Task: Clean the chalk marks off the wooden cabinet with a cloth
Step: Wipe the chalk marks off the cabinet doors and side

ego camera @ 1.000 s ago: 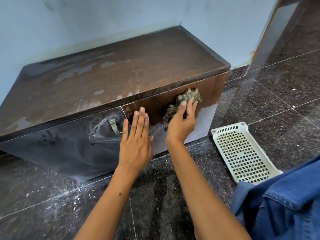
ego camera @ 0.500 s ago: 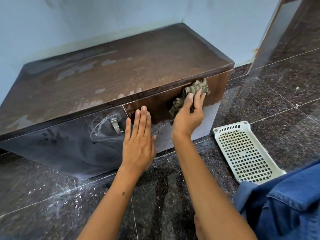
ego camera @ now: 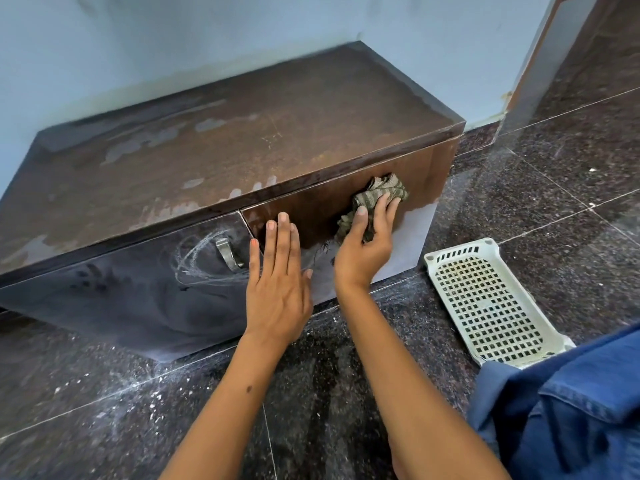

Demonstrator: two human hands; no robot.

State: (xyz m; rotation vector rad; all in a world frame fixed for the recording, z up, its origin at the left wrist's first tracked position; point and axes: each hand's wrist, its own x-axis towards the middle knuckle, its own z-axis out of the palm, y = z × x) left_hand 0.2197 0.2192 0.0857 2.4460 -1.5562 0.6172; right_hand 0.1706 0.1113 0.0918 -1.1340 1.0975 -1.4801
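Your right hand [ego camera: 363, 247] grips the crumpled olive-green cloth [ego camera: 377, 199] and presses it against the right door of the low dark-brown wooden cabinet [ego camera: 242, 140], near its upper right corner. Your left hand [ego camera: 280, 282] lies flat on the same door, fingers straight, holding nothing. White chalk scribbles [ego camera: 197, 258] ring the curved metal handle [ego camera: 227, 254] on the left door; 1 white perforated plastic tray [ego camera: 485, 299] lies on the floor beside the cabinet.

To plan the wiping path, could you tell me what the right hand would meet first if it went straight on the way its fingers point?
Probably the cabinet's overhanging top edge, just above the cloth that the right hand presses there.
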